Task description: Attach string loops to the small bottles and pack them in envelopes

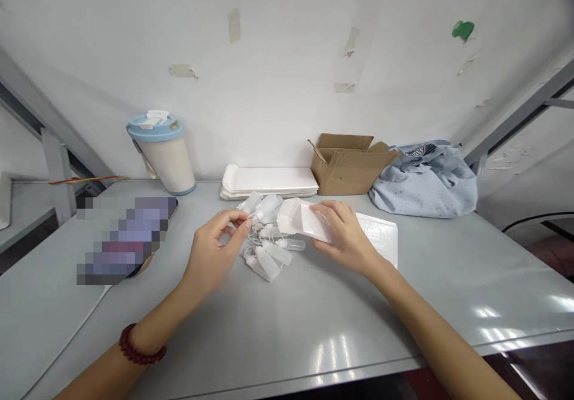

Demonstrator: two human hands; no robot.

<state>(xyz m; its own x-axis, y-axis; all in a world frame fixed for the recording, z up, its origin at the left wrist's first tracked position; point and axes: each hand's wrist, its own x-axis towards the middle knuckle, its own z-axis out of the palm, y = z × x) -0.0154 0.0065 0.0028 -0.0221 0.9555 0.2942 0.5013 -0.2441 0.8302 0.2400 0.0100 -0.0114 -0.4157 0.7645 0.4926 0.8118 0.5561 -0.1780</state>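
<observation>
With the left hand (217,238) I pinched, thumb against forefinger, what was probably a white cord (252,216) at the edge of the pile of clear plastic pieces (271,232) on the grey table (287,340). My right hand (343,235) gripped a white padded envelope (309,222) from above, its mouth turned toward that pile, just beside it. The step in hand, I judged, was picking one piece out by its cord while the envelope was held ready; the next move called for a light, straight pull, since the cords lay crossed, and a steady envelope mouth.

My right thumb was largely hidden, and so was the inside of the envelope. Another white padded stretch (381,238) showed behind my wrist, and I could not tell whether it belonged to the same envelope. The phone's screen (134,235) was blurred into blocks.
</observation>
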